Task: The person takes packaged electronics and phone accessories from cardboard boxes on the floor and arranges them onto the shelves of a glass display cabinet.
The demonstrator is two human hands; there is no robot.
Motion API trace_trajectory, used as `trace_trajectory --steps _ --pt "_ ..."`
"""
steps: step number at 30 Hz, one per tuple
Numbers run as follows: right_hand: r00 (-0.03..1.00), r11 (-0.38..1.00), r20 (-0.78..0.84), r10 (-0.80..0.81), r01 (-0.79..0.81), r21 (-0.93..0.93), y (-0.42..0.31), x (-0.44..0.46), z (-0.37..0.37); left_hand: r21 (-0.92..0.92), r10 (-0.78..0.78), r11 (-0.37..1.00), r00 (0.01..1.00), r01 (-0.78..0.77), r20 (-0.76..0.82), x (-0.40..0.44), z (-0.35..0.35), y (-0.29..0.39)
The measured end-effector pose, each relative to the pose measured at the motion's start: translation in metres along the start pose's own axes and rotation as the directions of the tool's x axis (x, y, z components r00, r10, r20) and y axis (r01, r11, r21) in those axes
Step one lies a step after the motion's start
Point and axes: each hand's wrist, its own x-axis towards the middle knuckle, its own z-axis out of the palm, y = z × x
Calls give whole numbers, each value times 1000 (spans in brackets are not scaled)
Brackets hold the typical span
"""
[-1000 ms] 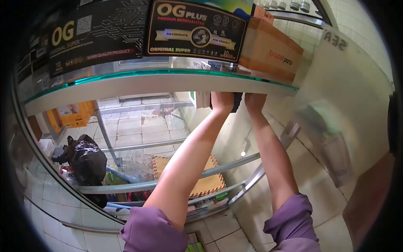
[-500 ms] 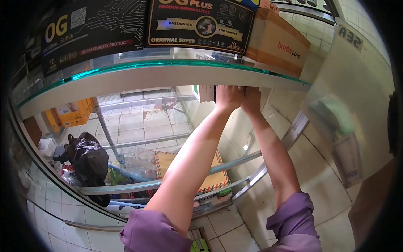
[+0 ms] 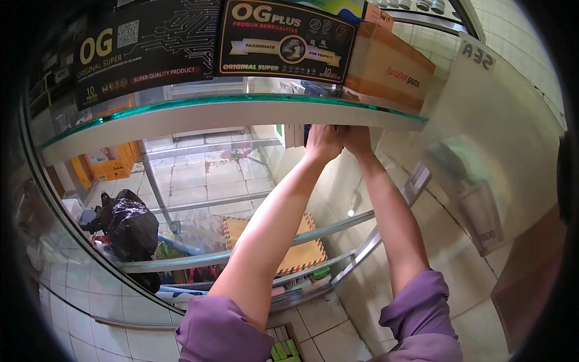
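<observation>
Both my arms reach forward under the glass shelf (image 3: 199, 117) of a display case. My left hand (image 3: 324, 142) is just below the shelf's front rail, beside a row of thin white boxes (image 3: 294, 135). A dark thing shows at its left edge, too little of it to name. Close against it on the right is my right hand (image 3: 357, 139). The shelf rail hides the fingers of both hands, so what they hold, if anything, cannot be made out.
On the shelf stand a black OG box (image 3: 145, 54), an OG Plus box (image 3: 286, 42) and a brown carton (image 3: 392, 66). Lower down are a black plastic bag (image 3: 128, 226) and a striped-edge envelope (image 3: 310, 256). A hazy plastic sheet (image 3: 482, 139) hangs at right.
The view has shifted slightly, so the shelf and its boxes sit a little lower in the picture. Both hands stay under the shelf rail, nearly in the same place.
</observation>
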Motion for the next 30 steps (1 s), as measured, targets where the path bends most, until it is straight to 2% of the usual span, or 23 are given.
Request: trace_trajectory --steps 3,7,9,10,13,20,23,25,27,28,29,30 --pt "999 999 25 -22 21 31 4 4 1 8 28 1000 999 -28 -33 -4 -7 10" --pt "997 993 16 -81 82 -82 12 1 -3 22 118 993 993 -117 -26 2 3 -2" --pt "997 996 15 -73 74 -49 10 2 -7 30 148 989 989 -147 -28 3 9 -10" --pt "998 997 16 -68 68 -33 6 3 -10 95 182 980 982 -176 -60 5 13 -15" --pt "997 998 77 -8 13 -57 -1 3 -15 175 125 978 989 -110 -75 4 19 -21" --pt "977 980 189 98 -63 -187 -10 7 -16 104 164 981 986 -161 -27 17 3 -27" --pt "973 989 177 145 -143 -24 9 12 -9 85 176 981 984 -176 9 16 -4 -24" --pt "964 980 174 200 -194 -51 16 7 -6 76 156 985 988 -155 -5 11 -4 -17" --pt "981 988 144 131 -118 -96 21 7 -5 153 277 954 952 -256 -133 7 -2 -12" --pt "992 991 122 32 -16 -133 22 8 -6 195 335 934 922 -299 -193 7 -1 -11" --pt "992 981 104 -67 84 -173 24 8 -6 154 313 945 934 -289 -170 8 -1 -11" --pt "994 977 93 -49 67 -202 23 8 -7 112 290 955 946 -276 -146 7 -5 -8"
